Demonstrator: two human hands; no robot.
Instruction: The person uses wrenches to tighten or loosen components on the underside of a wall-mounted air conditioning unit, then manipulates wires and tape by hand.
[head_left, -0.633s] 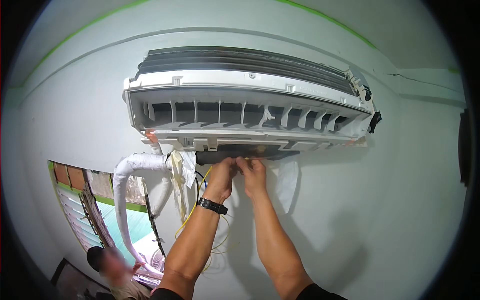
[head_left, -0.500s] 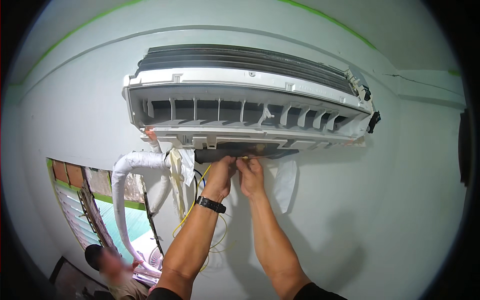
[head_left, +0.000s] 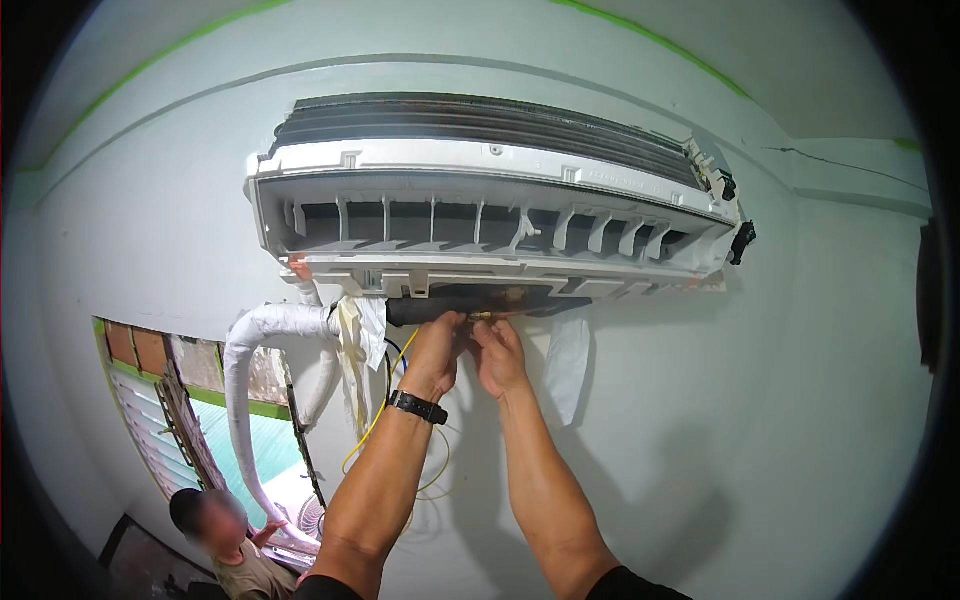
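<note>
An indoor air-conditioner unit (head_left: 400,157) hangs on the wall with its front cover off, baring the fins and the air outlet. Under its lower edge both my arms reach up. My left hand (head_left: 438,345) is closed at the end of a black-insulated pipe (head_left: 405,312); its fingertips are partly hidden. Close beside it, my right hand (head_left: 497,357) pinches at a small brass pipe fitting (head_left: 482,316), which shows just above the fingers. A thin copper-coloured tube seems to run right from the fitting.
White-wrapped piping (head_left: 240,350) bends down from the unit's left to a window opening (head_left: 235,425). Loose tape strips (head_left: 352,350), a yellow wire (head_left: 375,428) and a white strip (head_left: 568,370) hang below the unit. Another person (head_left: 225,540) is at lower left, near an outdoor fan unit (head_left: 310,517).
My hands have shifted slightly left, and more of the brass fitting shows between them. The other person's head and hand have moved a little.
</note>
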